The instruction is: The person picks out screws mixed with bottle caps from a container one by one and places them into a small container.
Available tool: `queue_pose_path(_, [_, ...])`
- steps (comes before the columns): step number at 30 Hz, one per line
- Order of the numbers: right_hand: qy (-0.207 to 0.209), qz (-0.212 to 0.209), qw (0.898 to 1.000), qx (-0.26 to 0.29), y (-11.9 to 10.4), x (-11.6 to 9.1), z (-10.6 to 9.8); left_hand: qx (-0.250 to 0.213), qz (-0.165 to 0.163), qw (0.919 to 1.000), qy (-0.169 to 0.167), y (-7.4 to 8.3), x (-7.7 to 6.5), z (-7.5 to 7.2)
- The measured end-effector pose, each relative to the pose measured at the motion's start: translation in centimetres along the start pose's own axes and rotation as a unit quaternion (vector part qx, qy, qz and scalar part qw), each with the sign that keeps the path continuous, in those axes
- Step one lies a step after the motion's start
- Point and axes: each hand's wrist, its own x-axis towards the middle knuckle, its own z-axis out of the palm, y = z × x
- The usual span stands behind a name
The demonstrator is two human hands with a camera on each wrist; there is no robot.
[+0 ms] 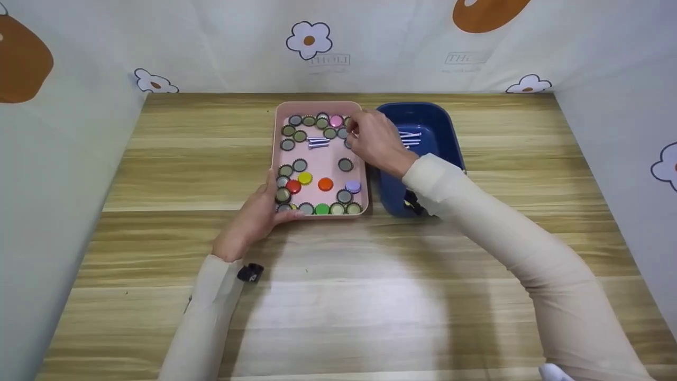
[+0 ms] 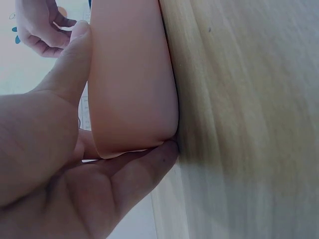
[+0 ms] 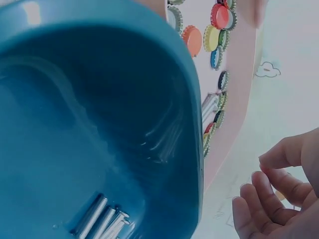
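My left hand (image 1: pixel 255 214) grips the near left corner of a shallow pink tray (image 1: pixel 322 161); in the left wrist view the thumb lies at its rim and the fingers bend round the corner. Bottle caps line the tray, some coloured, such as an orange cap (image 1: pixel 325 184) and a green cap (image 1: pixel 322 209). Several silver screws (image 1: pixel 318 143) lie side by side among them. Over the tray's right rim hovers my right hand (image 1: pixel 376 138), loosely curled, thumb close to the index finger; the right wrist view shows nothing between them. More screws (image 3: pixel 102 221) lie in the blue container (image 3: pixel 60 144).
The blue container stands right beside the pink tray, partly under my right forearm. Both rest on a wooden table (image 1: pixel 338 296). A patterned white cloth (image 1: pixel 222 47) rises behind and at both sides. A small black device (image 1: pixel 250 273) sits at my left cuff.
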Motion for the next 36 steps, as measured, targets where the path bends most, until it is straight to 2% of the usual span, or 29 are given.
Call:
queue_pose_path(7, [-0.014, 0.013, 0.999, 0.049, -0.2, 0.6, 0.3, -0.004, 0.000, 1.0000, -0.002, 0.1, 0.1, 0.0])
queue_pose_path(12, [-0.019, 0.017, 0.996, 0.089, -0.3, 1.1, 0.8, -0.035, -0.008, 0.9993, -0.005, 0.0, 0.3, 0.0])
queue_pose_path(21, [-0.024, 0.025, 0.993, 0.112, -0.5, 1.9, 1.6, -0.084, -0.008, 0.9964, -0.013, 0.0, 0.6, 0.1])
queue_pose_path(23, [-0.028, 0.032, 0.991, 0.126, -0.7, 2.1, 1.7, -0.082, -0.006, 0.9966, -0.012, 0.0, 0.6, 0.1])
queue_pose_path(29, [-0.035, 0.040, 0.988, 0.142, -0.7, 2.6, 2.4, -0.029, 0.000, 0.9996, -0.001, -0.1, 0.4, 0.0])
queue_pose_path(36, [-0.050, 0.058, 0.982, 0.175, -0.5, 2.9, 3.2, -0.050, 0.003, 0.9988, -0.003, 0.0, 0.5, 0.1])
